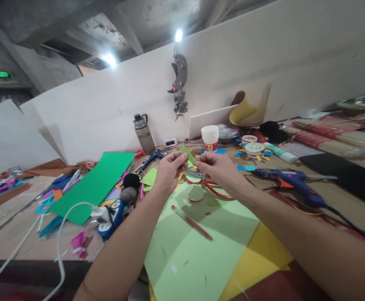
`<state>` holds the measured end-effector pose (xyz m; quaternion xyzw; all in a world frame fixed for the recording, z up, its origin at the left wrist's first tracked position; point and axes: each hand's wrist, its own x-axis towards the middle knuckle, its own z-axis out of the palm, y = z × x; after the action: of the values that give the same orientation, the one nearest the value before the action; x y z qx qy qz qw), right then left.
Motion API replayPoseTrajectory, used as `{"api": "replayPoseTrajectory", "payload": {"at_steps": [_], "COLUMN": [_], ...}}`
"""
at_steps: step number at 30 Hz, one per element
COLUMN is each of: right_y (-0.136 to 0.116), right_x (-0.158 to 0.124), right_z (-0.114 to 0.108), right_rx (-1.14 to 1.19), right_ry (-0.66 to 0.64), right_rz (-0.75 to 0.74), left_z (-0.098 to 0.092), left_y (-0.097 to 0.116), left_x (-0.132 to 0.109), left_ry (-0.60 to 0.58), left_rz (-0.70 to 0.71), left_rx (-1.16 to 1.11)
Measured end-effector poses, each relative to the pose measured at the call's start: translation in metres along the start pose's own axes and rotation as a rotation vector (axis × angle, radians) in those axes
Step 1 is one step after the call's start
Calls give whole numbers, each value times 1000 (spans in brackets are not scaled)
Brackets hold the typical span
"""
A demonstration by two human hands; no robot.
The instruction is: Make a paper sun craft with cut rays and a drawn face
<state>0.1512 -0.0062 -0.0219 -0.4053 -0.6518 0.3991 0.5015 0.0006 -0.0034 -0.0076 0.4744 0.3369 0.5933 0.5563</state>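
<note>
Pale green sheet lies at the near edge of the table, with a yellow sheet showing from under its right side. A red pencil rests slantwise on the pale sheet, amid small paper scraps.

Both forearms reach over this sheet toward the middle of the table. The left hand and the right hand meet there, raised a little above the surface. Between them is a small green strip, tilted, its upper end pointing toward the far edge. The left hand's thumb and fingers are pinched together on the strip's lower left part. The right hand's fingertips are closed on its right end, the other fingers curled in.

Just under the right hand lie red-handled scissors, their blades pointing left beneath the strip. Beside the handles sits a round green disc with a red rim, at the far end of the pale sheet.

To the left of the left hand are a black pompom and a grey yarn ball, touching each other. A dark green sheet stretches from there toward the far edge. Toward the right edge a blue glue gun lies on its side, its cord trailing to the near right corner. Along the far edge, against the white partition, stand a water bottle and a stack of paper cups, well apart from each other.
</note>
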Motion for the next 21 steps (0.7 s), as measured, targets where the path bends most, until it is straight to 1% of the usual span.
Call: {"api": "replayPoseTrajectory", "payload": {"at_steps": [7, 13, 16, 21], "right_y": [-5, -7, -7, -7], "right_x": [-2, -3, -4, -4], "right_z": [1, 2, 3, 4], "right_rx": [18, 135, 153, 113], "right_ry": [-16, -46, -53, -47], "right_rz": [48, 127, 116, 102], "left_z": [-2, 3, 3, 2], "left_y": [-5, -4, -3, -5], "left_x": [2, -2, -4, -4], "left_ry": [4, -12, -2, 27], "left_rz": [31, 24, 39, 43], "left_rx": [-5, 22, 73, 107]}}
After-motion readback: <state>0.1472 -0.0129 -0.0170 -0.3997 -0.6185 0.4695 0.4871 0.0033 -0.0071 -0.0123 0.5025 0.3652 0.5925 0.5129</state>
